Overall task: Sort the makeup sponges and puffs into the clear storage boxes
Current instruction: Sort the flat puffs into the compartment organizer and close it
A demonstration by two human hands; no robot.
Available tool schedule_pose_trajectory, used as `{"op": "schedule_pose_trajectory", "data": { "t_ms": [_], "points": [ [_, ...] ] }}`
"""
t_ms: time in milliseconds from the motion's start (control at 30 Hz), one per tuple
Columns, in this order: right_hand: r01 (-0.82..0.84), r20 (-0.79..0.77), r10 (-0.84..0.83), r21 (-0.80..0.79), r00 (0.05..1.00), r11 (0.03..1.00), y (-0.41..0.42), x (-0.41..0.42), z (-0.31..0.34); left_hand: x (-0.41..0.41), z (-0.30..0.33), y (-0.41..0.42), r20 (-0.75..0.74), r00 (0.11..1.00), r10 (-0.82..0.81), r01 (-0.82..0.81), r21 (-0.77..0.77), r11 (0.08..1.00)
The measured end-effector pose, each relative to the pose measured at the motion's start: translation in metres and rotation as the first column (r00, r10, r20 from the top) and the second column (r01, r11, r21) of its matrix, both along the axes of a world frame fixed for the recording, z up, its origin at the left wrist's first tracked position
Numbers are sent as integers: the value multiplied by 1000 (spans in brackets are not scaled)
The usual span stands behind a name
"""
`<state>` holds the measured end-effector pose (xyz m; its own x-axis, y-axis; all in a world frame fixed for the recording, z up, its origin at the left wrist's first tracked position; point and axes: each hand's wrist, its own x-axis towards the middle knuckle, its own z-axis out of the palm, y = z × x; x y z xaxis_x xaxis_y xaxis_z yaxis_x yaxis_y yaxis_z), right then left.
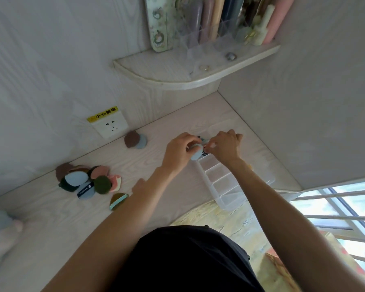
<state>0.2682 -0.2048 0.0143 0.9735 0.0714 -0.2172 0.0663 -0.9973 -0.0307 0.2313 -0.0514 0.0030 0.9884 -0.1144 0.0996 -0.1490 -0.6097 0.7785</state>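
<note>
Gripping a pale blue puff (197, 154) in its curled fingers, the left hand (178, 151) holds it over the far end of the clear storage box (223, 184) on the counter (51, 218). The right hand (224, 145) pinches something small beside the puff; what it is cannot be told. More puffs (86, 182) lie piled well to the left.

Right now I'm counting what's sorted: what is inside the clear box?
The clear box shows bare near compartments. Both hands cover its far end, where the left hand holds a blue puff.
</note>
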Motion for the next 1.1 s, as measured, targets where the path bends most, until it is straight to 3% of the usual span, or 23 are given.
{"op": "schedule_pose_trajectory", "data": {
  "t_ms": [167, 400, 567, 1000, 1100],
  "points": [
    [-27, 3, 27, 1, 1000, 1000, -1, 0, 1, 3, -4, -3, 38, 999, -19, 16, 60, 998],
    [-60, -13, 60, 6, 998, 998, -6, 7, -3, 21, 3, -4, -42, 999, -15, 15, 9, 1000],
    [-70, -57, 75, 85, 996, 994, -12, 13, 0, 16, 5, -4, -227, 959, -171, 162, -56, 985],
    [-61, -69, 72, 144, 995, 988, -13, 16, -2, 26, 10, 0, -185, 975, -124, 157, 178, 971],
    [-82, -74, 94, 149, 993, 985, -15, 18, -2, 35, 15, -1, -200, 964, -178, 226, 248, 942]
  ]
}}
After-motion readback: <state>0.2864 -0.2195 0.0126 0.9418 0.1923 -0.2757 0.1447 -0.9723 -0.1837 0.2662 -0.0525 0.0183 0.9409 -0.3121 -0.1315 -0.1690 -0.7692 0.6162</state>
